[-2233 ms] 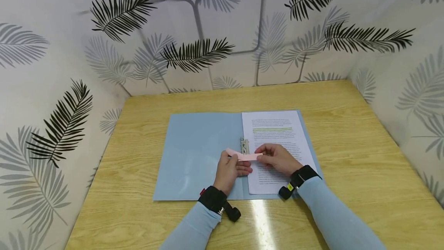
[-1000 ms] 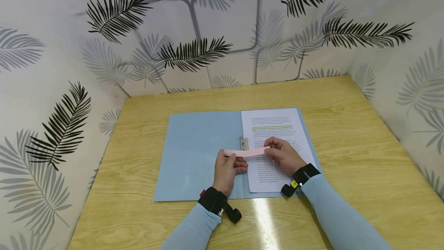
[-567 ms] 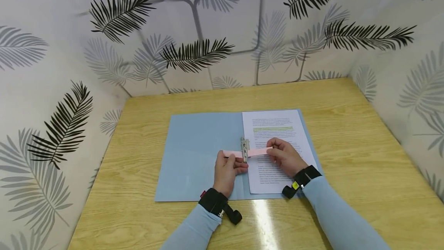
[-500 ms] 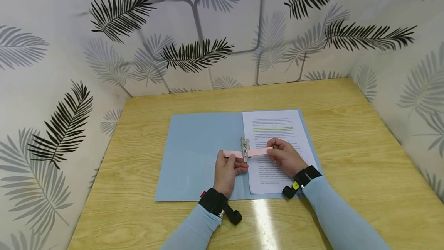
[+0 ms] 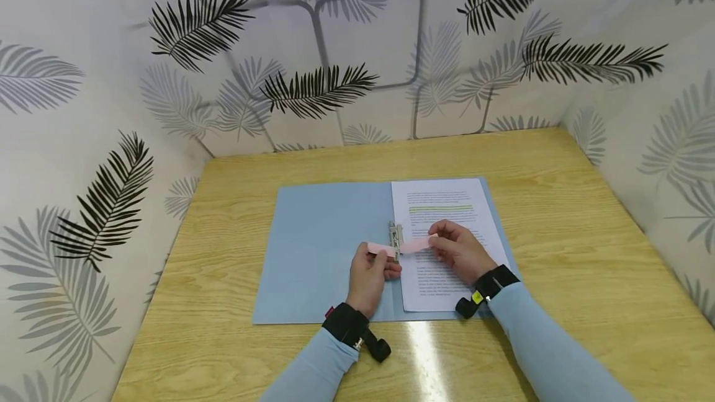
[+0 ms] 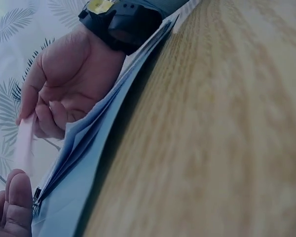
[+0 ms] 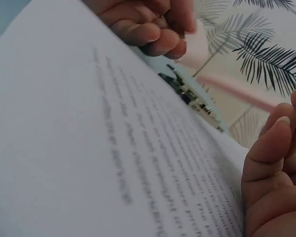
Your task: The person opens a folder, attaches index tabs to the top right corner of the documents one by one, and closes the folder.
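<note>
A pale pink paper strip is held over the middle of an open blue folder (image 5: 321, 247). My left hand (image 5: 367, 278) pinches its left part (image 5: 382, 250) between thumb and fingers, the other fingers reaching out beneath. With thumb and fingertips, my right hand (image 5: 459, 252) pinches the right part (image 5: 416, 245) above the printed sheets (image 5: 441, 293). Between the two parts the folder's metal clip (image 5: 395, 237) shows through a gap, and the right part has an uneven edge. In the right wrist view, the left hand (image 7: 148, 24) and right hand (image 7: 271, 173) face each other across the strip.
The folder lies on a wooden table (image 5: 195, 278), its stack of sheets on the right side with a green highlighted line (image 5: 440, 209). Leaf-patterned curtains (image 5: 313, 36) stand at the back and both sides. Black straps with small cameras sit on both wrists.
The strip spanned the clip as one band a second ago; now it shows as two parts with the clip between. The right hand has moved rightward since the earliest frame.
</note>
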`<state>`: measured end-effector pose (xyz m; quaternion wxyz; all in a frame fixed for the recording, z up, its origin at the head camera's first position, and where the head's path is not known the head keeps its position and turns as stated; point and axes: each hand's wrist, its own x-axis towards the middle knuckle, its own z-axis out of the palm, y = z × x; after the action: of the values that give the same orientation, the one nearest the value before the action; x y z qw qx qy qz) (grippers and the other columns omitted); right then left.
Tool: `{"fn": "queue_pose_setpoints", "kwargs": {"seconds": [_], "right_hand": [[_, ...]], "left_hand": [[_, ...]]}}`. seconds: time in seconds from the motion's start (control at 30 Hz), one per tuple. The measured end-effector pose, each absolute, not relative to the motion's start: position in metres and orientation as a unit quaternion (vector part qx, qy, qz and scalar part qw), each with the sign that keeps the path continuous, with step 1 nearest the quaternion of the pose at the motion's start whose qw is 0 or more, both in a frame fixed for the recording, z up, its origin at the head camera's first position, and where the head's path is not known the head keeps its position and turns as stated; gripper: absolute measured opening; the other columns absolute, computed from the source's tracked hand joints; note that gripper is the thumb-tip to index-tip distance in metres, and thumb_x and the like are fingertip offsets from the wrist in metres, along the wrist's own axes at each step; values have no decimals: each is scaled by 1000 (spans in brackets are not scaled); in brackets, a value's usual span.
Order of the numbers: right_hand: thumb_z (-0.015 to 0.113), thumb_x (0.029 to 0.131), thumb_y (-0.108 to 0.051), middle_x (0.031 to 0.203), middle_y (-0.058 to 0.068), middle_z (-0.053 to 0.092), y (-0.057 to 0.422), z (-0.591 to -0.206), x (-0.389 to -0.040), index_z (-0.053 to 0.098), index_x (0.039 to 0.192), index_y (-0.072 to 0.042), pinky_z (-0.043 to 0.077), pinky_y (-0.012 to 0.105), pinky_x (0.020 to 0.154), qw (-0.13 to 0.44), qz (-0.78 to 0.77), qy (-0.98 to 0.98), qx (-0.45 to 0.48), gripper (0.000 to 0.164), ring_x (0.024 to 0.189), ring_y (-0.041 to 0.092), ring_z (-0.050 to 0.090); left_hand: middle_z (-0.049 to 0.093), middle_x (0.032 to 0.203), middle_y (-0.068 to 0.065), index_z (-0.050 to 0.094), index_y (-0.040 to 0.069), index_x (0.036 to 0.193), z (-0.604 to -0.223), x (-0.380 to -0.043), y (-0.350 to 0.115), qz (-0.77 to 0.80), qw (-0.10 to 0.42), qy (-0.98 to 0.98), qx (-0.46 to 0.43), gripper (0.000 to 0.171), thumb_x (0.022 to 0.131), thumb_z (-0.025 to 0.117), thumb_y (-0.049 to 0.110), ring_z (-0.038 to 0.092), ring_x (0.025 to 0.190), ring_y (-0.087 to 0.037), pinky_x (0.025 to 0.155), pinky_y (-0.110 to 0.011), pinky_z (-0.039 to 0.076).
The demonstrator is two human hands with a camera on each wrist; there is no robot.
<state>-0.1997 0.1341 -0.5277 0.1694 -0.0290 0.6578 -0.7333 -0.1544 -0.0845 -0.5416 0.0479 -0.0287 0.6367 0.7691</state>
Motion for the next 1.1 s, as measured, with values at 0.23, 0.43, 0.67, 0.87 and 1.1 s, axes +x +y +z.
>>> {"fn": "queue_pose_setpoints", "kwargs": {"seconds": [0.23,0.43,0.67,0.87,1.1], "right_hand": [[64,94,-21,99,3,53,189,-501,-202,48,127,8,45,21,66,92,-740,666,32,46,79,13,49],[69,90,-22,89,-7,60,274,-489,-212,57,112,-10,47,21,64,7,-718,680,145,27,79,13,53],[69,89,-13,79,-9,61,350,-499,-224,58,107,-13,49,19,58,-57,-695,667,261,21,69,7,59],[65,91,-19,79,-9,54,375,-512,-227,60,106,-13,47,16,56,-71,-554,774,298,17,63,1,54],[59,89,-22,96,15,58,373,-517,-228,59,121,6,36,32,64,-70,-362,875,314,42,84,30,52]], "left_hand": [[60,96,-22,46,-1,112,-541,-154,-83,768,52,638,-18,16,103,46,12,66,77,-26,71,-35,56],[60,96,-21,47,0,111,-541,-154,-84,767,48,640,-16,15,103,46,13,66,78,-26,71,-34,56],[60,94,-20,48,0,110,-540,-153,-83,765,48,642,-20,14,102,46,12,66,76,-25,70,-33,56],[60,95,-19,48,1,110,-539,-152,-83,764,51,643,-23,14,102,46,12,66,77,-25,71,-34,56],[58,95,-21,48,-2,111,-539,-151,-83,766,49,641,-19,15,102,45,10,66,76,-25,70,-34,56]]}}
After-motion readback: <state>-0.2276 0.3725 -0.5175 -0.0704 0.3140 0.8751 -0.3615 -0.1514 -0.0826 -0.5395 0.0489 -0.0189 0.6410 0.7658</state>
